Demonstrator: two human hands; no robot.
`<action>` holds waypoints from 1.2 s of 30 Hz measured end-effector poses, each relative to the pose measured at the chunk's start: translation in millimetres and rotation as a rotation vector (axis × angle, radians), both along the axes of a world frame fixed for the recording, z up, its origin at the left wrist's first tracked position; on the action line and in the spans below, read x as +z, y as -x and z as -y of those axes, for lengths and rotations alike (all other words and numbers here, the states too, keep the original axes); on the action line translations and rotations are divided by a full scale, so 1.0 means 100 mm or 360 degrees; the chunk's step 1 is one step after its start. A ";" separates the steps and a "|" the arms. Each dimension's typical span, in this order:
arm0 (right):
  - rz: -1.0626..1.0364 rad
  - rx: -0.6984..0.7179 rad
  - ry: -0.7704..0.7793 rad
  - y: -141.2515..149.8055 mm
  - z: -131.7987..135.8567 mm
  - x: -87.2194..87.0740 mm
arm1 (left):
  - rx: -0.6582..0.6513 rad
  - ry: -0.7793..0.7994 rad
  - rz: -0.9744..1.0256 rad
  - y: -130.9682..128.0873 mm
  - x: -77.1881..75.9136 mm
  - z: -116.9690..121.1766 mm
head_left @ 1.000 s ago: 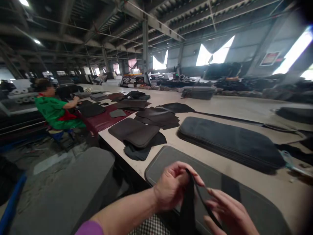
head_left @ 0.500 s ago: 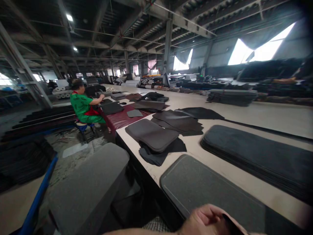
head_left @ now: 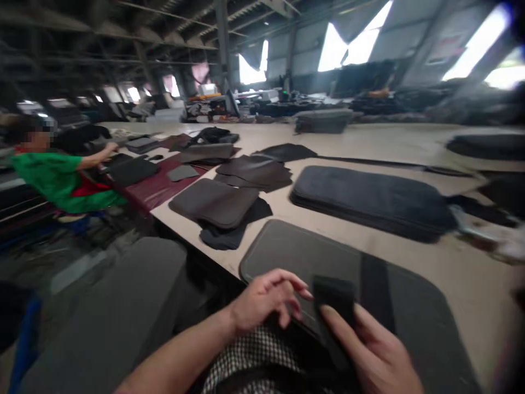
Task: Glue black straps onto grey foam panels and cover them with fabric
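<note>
The black strap [head_left: 334,293] is just to the right of your left fingertips, in front of the grey panel [head_left: 299,246] that lies on the surface [head_left: 484,279]. Its long axis runs from the upper end down toward your lap, and the dark band [head_left: 375,279] across the panel is just beyond it. Your right hand [head_left: 375,345] is the nearer one — its fingers are clamped on the strap, thumb across the front, hand angled in from the lower right. Your left hand [head_left: 268,301] comes in from the left, fingers apart and loosely bent, holding nothing visible — whether a fingertip touches the strap's edge, I cannot tell.
</note>
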State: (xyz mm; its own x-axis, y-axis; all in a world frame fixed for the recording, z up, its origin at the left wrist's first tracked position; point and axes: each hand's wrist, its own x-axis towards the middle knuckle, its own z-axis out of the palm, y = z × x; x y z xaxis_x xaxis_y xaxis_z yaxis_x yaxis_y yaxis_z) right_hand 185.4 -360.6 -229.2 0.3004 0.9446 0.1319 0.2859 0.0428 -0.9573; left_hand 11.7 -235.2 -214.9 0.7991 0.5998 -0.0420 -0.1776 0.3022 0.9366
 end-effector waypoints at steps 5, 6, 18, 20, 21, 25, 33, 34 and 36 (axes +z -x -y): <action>-0.0227 0.0255 0.0249 0.19 -0.29 0.17 | -0.0124 -0.0199 -0.0539 0.13 0.04 -0.29; -0.0233 0.0239 0.0275 0.20 -0.34 0.16 | -0.0126 -0.0225 -0.0620 0.12 0.01 -0.34; -0.0041 -0.0153 0.0321 0.24 -0.26 -0.30 | -0.0240 -0.0612 -0.0920 -0.52 -0.18 -1.58; -0.0043 -0.0114 0.0320 0.24 -0.29 -0.33 | -0.0201 -0.0819 -0.0925 -0.69 -0.24 -1.81; -0.0054 -0.0082 0.0327 0.24 -0.32 -0.33 | -0.0169 -0.0947 -0.0913 -0.78 -0.27 -1.92; -0.0198 0.0054 0.0347 0.21 -0.46 -0.28 | -0.0093 -0.1473 -0.0853 -1.17 -0.39 -2.24; -0.0229 0.0085 0.0314 0.12 -0.66 -0.29 | -0.0212 -0.2169 -0.0808 -1.57 -0.57 -2.51; -0.0221 0.0083 0.0313 0.12 -0.67 -0.30 | -0.0211 -0.2189 -0.0808 -1.58 -0.60 -2.53; -0.0200 0.0074 0.0308 0.13 -0.68 -0.30 | -0.0205 -0.2203 -0.0796 -1.57 -0.64 -2.56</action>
State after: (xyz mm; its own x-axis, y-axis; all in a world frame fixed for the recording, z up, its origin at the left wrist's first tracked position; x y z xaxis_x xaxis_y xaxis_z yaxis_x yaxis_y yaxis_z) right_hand 172.8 -292.4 -259.6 0.2584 0.9620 -0.0885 0.1662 -0.1345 -0.9769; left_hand 169.0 20.3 -278.5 0.9239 0.3193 0.2107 0.2018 -0.8747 0.4406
